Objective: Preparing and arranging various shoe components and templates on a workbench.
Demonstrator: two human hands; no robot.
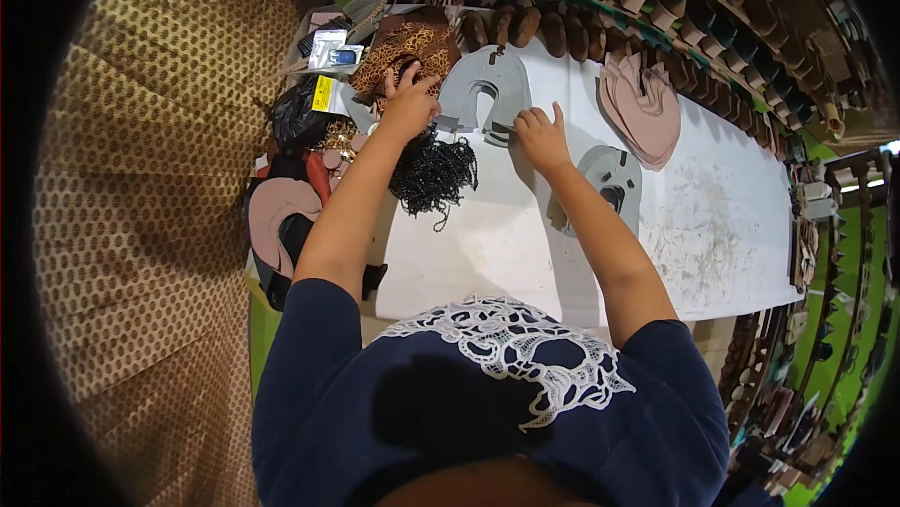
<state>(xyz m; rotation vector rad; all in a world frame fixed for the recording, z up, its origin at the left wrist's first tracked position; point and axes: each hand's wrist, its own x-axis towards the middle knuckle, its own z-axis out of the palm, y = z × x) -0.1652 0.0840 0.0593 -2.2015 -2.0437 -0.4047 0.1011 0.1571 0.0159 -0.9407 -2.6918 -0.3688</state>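
Head view. The person stands at a table with a white covering [469, 263], both bare forearms reaching forward over it. The grey U-shaped piece [511, 75] lies near the far side of the table, between the two hands, its open end toward the person.

Left hand [409, 113]: open, fingers spread over the edge of the leopard-print material [384, 49], just beside the left leg of the grey piece. No grip on an object visible. Black beaded strands [433, 174] lie in a heap just below the hand.

Right hand [542, 139]: at the right leg of the grey piece, index finger raised, the others bent toward its edge. Cannot tell whether it grips or merely touches.

Surroundings: a second grey piece [626, 169] lies partly behind the right forearm; a stack of pink pieces [647, 108] sits farther right. To the left, a black plastic bag [298, 118] and a curved pink piece [270, 216]. Shoes [670, 8] line the shelf beyond the table; a gold patterned curtain [159, 188] hangs at far left.
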